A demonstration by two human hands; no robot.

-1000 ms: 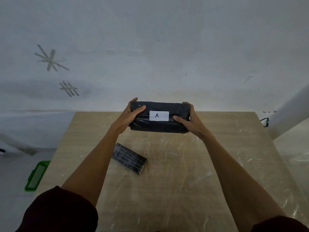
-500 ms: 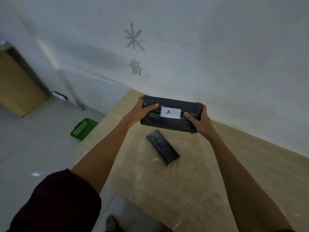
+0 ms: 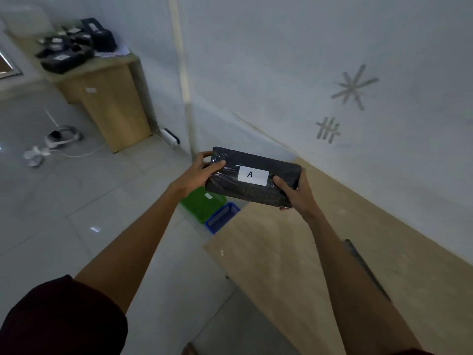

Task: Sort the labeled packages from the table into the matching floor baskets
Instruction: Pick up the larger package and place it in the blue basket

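Note:
I hold a black wrapped package point(image 3: 256, 190) with a white label marked "A", one hand at each end. My left hand point(image 3: 202, 170) grips its left end and my right hand point(image 3: 294, 193) its right end. The package hangs in the air over the left edge of the wooden table point(image 3: 281, 252). Below it on the floor stand a green basket point(image 3: 202, 206) and a blue basket point(image 3: 221, 217), side by side against the table's edge. A second black package point(image 3: 363, 262) lies on the table, mostly hidden behind my right forearm.
A wooden cabinet point(image 3: 110, 98) stands at the back left with several black packages point(image 3: 69, 47) piled on top. White devices and a cable point(image 3: 53, 142) lie on the tiled floor near it. A white wall with tape marks runs behind the table.
My view has swung to the left, and both hands carried the "A" package from above the table to over its left edge. The blue basket and the cabinet have come into view.

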